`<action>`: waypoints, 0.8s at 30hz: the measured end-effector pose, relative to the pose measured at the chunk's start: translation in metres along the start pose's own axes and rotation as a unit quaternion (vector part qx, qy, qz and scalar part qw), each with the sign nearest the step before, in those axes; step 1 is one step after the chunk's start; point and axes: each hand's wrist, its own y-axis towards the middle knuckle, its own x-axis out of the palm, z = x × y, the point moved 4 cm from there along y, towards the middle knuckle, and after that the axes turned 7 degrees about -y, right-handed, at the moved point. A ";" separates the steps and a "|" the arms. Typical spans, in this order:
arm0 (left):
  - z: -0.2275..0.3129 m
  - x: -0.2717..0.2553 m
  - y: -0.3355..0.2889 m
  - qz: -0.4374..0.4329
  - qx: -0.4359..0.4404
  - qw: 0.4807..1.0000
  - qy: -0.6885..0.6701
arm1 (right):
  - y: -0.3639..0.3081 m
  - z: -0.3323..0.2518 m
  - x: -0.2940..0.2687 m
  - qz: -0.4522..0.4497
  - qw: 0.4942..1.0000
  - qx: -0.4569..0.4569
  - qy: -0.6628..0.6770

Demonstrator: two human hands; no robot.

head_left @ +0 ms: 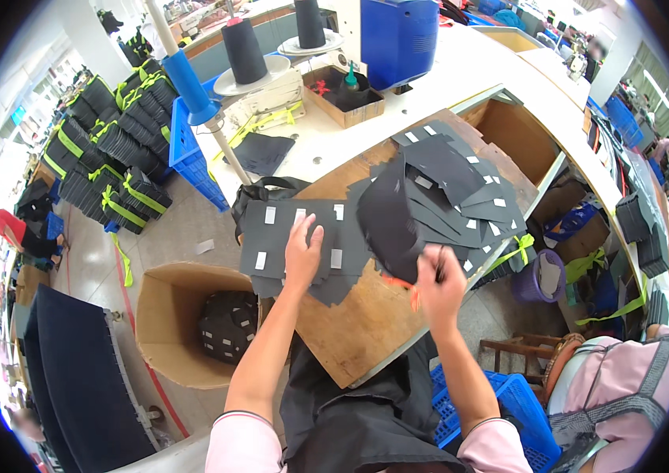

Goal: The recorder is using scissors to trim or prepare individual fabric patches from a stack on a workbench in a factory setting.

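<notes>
My left hand (303,254) lies flat, fingers spread, on a stack of black fabric pieces with white labels (287,232) on a wooden board (358,323). Above the board my right hand (438,280) pinches a dark fabric piece (388,221), which stands lifted and curved. An orange tool (401,285) pokes out below that hand. To the right lies a fanned pile of more black pieces with white labels (460,193).
A cardboard box (181,331) with black pieces stands at lower left. A sewing machine with two thread cones (244,51) and a small box (342,94) stand on the white table. Blue crates (185,150), bundled black stacks (106,150), a purple bucket (539,276).
</notes>
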 end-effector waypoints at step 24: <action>0.136 -0.013 -0.153 -0.379 -0.006 0.921 -0.086 | -0.090 -0.030 -0.021 -0.349 0.923 -0.007 -0.160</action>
